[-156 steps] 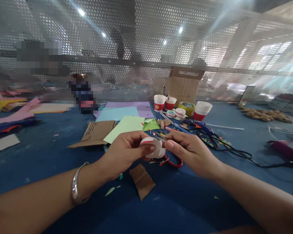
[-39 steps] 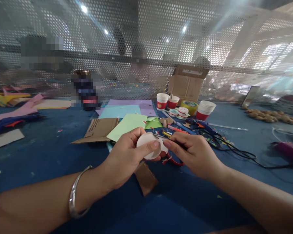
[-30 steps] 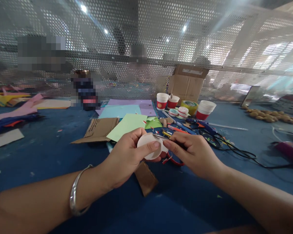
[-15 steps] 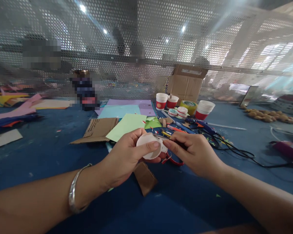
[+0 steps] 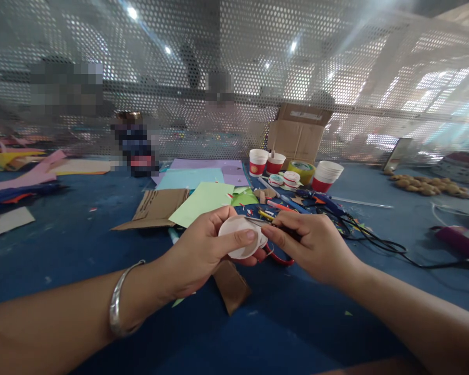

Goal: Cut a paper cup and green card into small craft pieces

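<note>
One white paper round (image 5: 231, 227) is held above the blue table (image 5: 296, 328), near the middle of the view, pinched between the thumb and curled fingers of the left hand (image 5: 203, 249) at its nine o'clock. A slim metal blade (image 5: 256, 221) is gripped by the closed fingers of the right hand (image 5: 314, 244) at three o'clock, its tip lying over the round near one o'clock; whether it belongs to a knife or scissors cannot be told, the handle being hidden. The round can be judged very light, dry rather than slippery, and easily creased by a hard squeeze. It is best taken by the rim between eight and ten o'clock, supported flat from beneath, clear of the blade. At six o'clock, a brown cardboard scrap (image 5: 231, 289) is seen.
</note>
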